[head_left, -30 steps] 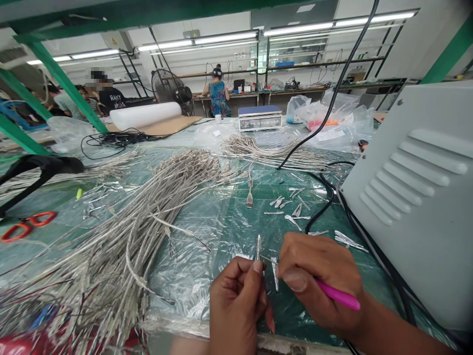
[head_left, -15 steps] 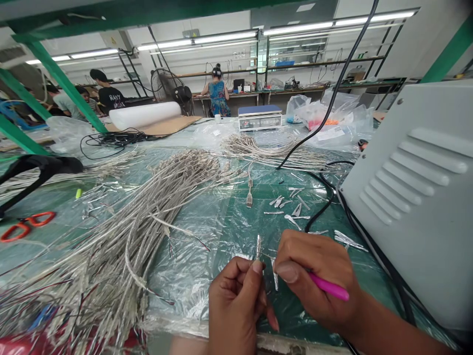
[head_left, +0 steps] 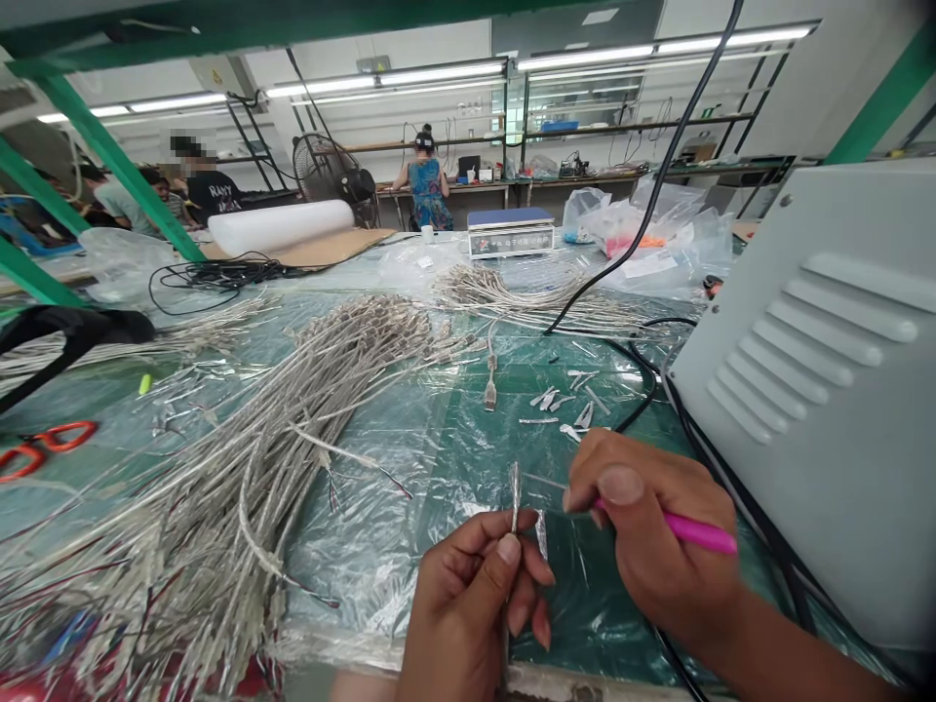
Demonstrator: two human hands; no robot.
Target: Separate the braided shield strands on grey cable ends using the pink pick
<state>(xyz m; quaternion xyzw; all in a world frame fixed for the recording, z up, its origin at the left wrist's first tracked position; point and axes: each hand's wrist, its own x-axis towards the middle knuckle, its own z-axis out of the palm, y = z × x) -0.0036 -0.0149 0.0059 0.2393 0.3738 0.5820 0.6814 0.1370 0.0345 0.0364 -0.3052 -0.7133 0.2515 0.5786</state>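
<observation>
My left hand (head_left: 479,590) pinches a thin cable (head_left: 516,487) between thumb and forefinger. The silvery end of this cable points upward. My right hand (head_left: 658,526) is closed around a pink-handled tool (head_left: 698,531) with a thin, straight metal shaft (head_left: 545,481). The shaft points left toward the cable end, with a small gap between them. Just right of the cable, by my left fingers, a foil sliver (head_left: 541,534) shows. Further back lie loose foil scraps (head_left: 545,398) and a single cable with a USB plug (head_left: 489,390).
A large bundle of cables (head_left: 314,419) covers the left side, with orange-handled scissors (head_left: 62,439) beyond it. At the right stands a grey metal housing (head_left: 804,409) with black cords. A scale (head_left: 510,234) and plastic bags (head_left: 650,229) are at the back. People work at far benches.
My right hand has moved right and a little up with the pink-handled tool, drawing its shaft away from the cable. My left hand still pinches the cable, its other fingers more spread.
</observation>
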